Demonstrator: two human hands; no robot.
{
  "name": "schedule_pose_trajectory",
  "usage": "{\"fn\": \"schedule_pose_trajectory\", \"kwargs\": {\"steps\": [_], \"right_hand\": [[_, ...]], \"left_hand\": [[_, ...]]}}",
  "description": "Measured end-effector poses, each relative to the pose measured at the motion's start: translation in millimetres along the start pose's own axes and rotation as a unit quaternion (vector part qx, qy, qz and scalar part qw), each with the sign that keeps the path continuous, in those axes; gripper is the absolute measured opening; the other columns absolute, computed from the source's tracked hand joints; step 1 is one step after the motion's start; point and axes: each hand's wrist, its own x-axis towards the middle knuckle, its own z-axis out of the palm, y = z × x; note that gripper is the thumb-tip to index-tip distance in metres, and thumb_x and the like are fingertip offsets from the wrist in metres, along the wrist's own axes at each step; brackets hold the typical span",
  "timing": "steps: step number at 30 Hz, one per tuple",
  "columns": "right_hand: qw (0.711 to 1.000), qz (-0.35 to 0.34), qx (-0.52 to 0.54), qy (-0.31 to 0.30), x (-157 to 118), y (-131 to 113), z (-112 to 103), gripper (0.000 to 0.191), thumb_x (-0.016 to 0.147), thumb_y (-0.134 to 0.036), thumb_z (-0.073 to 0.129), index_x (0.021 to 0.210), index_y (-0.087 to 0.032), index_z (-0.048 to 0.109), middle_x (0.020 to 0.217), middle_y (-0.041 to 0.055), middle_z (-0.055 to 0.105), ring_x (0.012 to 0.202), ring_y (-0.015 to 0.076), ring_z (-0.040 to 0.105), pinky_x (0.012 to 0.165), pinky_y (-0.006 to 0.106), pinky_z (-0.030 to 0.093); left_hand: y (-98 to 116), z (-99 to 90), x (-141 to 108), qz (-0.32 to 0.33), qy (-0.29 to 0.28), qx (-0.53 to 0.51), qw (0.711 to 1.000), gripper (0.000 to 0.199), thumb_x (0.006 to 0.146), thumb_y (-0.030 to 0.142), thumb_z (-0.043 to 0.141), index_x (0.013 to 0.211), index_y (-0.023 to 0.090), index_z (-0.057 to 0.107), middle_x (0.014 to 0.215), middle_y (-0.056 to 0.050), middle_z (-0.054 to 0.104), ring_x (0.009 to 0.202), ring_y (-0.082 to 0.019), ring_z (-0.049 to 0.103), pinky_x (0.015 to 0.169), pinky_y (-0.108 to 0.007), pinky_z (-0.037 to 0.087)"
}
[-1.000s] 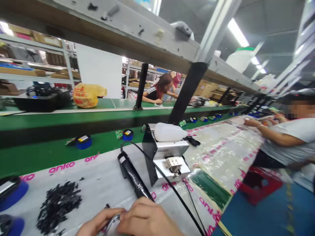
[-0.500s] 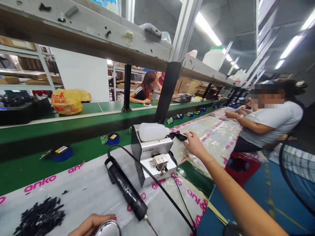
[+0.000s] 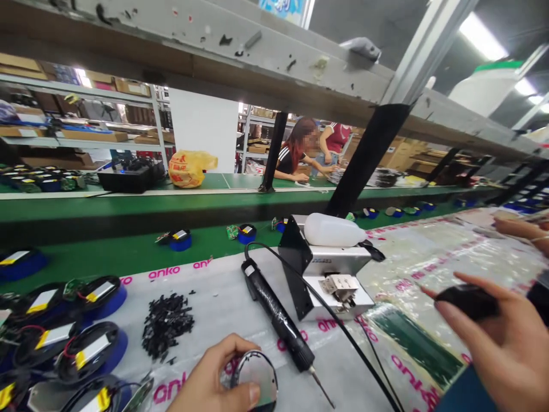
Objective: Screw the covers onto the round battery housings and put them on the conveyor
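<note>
My left hand point(image 3: 218, 377) is closed on a round disc-shaped part point(image 3: 257, 375) with a dark rim and a pale, shiny face, my thumb lying across it. At the right, my right hand point(image 3: 506, 337) grips a dark rounded piece point(image 3: 469, 302) between thumb and fingers; its exact kind is blurred. Between the hands, a black electric screwdriver point(image 3: 278, 317) lies on the bench with its bit pointing toward me. Behind it stands a silver screw feeder point(image 3: 330, 274), with a white plastic bottle point(image 3: 334, 230) lying on top.
Small black pieces point(image 3: 167, 326) form a pile at left. Several round blue-and-black units with batteries point(image 3: 92, 349) crowd the left edge; others sit along the green belt point(image 3: 128, 240). A cable point(image 3: 330, 306) crosses before the feeder. A shelf beam point(image 3: 193, 51) hangs above. Co-workers are beyond and at right.
My right hand has drawn back toward me from beside the feeder and now holds the dark piece. My left hand with the disc shows more fully. The view has turned left.
</note>
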Motion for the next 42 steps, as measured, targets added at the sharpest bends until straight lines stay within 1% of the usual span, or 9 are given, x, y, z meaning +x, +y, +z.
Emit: {"fn": "schedule_pose_trajectory", "kwargs": {"steps": [3, 5, 8, 10, 13, 28, 32, 36, 42], "right_hand": [[0.959, 0.041, 0.276, -0.056, -31.7, -66.6, 5.2, 0.041, 0.086, -0.037, 0.068, 0.125, -0.037, 0.055, 0.102, 0.0090, 0.067, 0.092, 0.0289, 0.072, 0.082, 0.033, 0.062], [0.918, -0.006, 0.382, -0.111, -48.8, -101.7, 11.2, 0.038, 0.088, -0.031, 0.069, 0.123, -0.035, 0.056, 0.123, 0.0092, 0.066, 0.111, 0.0292, 0.069, 0.092, 0.033, 0.061], [0.867, -0.059, 0.449, -0.207, -71.3, -127.8, 19.2, 0.040, 0.092, -0.027, 0.066, 0.128, -0.033, 0.051, 0.147, 0.0121, 0.053, 0.126, 0.0303, 0.060, 0.095, 0.034, 0.059], [0.843, -0.062, 0.464, -0.265, -84.7, -130.5, 25.1, 0.041, 0.093, -0.024, 0.064, 0.131, -0.031, 0.049, 0.152, 0.0147, 0.046, 0.126, 0.0289, 0.060, 0.097, 0.032, 0.057], [0.826, -0.072, 0.467, -0.307, -99.5, -126.5, 35.4, 0.044, 0.092, -0.020, 0.066, 0.131, -0.029, 0.050, 0.146, 0.0142, 0.049, 0.127, 0.0271, 0.060, 0.103, 0.035, 0.052], [0.826, -0.272, 0.398, -0.292, -109.3, -119.7, 57.0, 0.065, 0.080, 0.004, 0.060, 0.137, -0.025, 0.049, 0.145, 0.0147, 0.049, 0.136, 0.0318, 0.050, 0.104, 0.042, 0.052], [0.855, -0.248, 0.377, -0.257, -114.4, -120.7, 56.9, 0.058, 0.083, 0.003, 0.058, 0.133, -0.027, 0.053, 0.142, 0.0136, 0.053, 0.135, 0.0316, 0.052, 0.102, 0.043, 0.054], [0.841, -0.264, 0.375, -0.286, -99.4, -130.1, 53.6, 0.061, 0.082, 0.002, 0.063, 0.135, -0.026, 0.054, 0.144, 0.0125, 0.054, 0.131, 0.0285, 0.056, 0.101, 0.036, 0.055], [0.798, -0.322, 0.303, -0.410, -52.1, -159.6, 48.8, 0.061, 0.088, -0.018, 0.072, 0.144, -0.027, 0.051, 0.144, 0.0051, 0.058, 0.128, 0.0178, 0.059, 0.105, 0.021, 0.047]], "left_hand": [[4.4, 4.6, -3.2, -0.053, 0.004, 0.008, 0.999, 0.063, 0.068, 0.057, 0.082, 0.113, 0.020, 0.057, 0.107, -0.009, 0.068, 0.044, -0.003, 0.052, 0.041, -0.016, 0.036], [9.0, 8.3, -6.0, -0.081, 0.007, 0.006, 0.997, 0.062, 0.069, 0.055, 0.081, 0.112, 0.021, 0.053, 0.103, -0.009, 0.070, 0.040, -0.005, 0.056, 0.039, -0.017, 0.040], [13.9, 12.5, -10.1, -0.098, 0.004, 0.009, 0.995, 0.058, 0.073, 0.051, 0.077, 0.112, 0.020, 0.048, 0.064, 0.000, 0.070, 0.037, -0.012, 0.059, 0.038, -0.018, 0.043], [15.7, 14.3, -11.8, -0.110, 0.011, 0.014, 0.994, 0.055, 0.075, 0.048, 0.076, 0.112, 0.021, 0.045, 0.044, 0.007, 0.060, 0.034, -0.013, 0.055, 0.036, -0.017, 0.042], [17.9, 16.5, -12.6, -0.122, 0.031, 0.011, 0.992, 0.054, 0.071, 0.046, 0.077, 0.107, 0.023, 0.045, 0.035, 0.011, 0.052, 0.032, -0.012, 0.050, 0.033, -0.015, 0.038], [27.6, 17.0, -12.4, -0.133, 0.004, 0.016, 0.991, 0.051, 0.072, 0.047, 0.075, 0.102, 0.024, 0.042, 0.039, 0.012, 0.051, 0.033, -0.010, 0.050, 0.034, -0.014, 0.039], [29.8, 19.1, -12.5, -0.133, 0.007, 0.010, 0.991, 0.044, 0.074, 0.040, 0.071, 0.102, 0.024, 0.041, 0.036, 0.012, 0.050, 0.033, -0.010, 0.049, 0.034, -0.014, 0.039], [29.0, 19.8, -14.2, -0.121, 0.011, 0.005, 0.993, 0.036, 0.075, 0.032, 0.068, 0.099, 0.024, 0.042, 0.036, 0.013, 0.050, 0.033, -0.010, 0.050, 0.033, -0.013, 0.039], [29.3, 10.4, -17.2, -0.083, -0.025, -0.058, 0.995, 0.031, 0.075, 0.025, 0.066, 0.101, 0.021, 0.049, 0.055, 0.006, 0.065, 0.041, -0.009, 0.059, 0.043, -0.018, 0.050]]}}
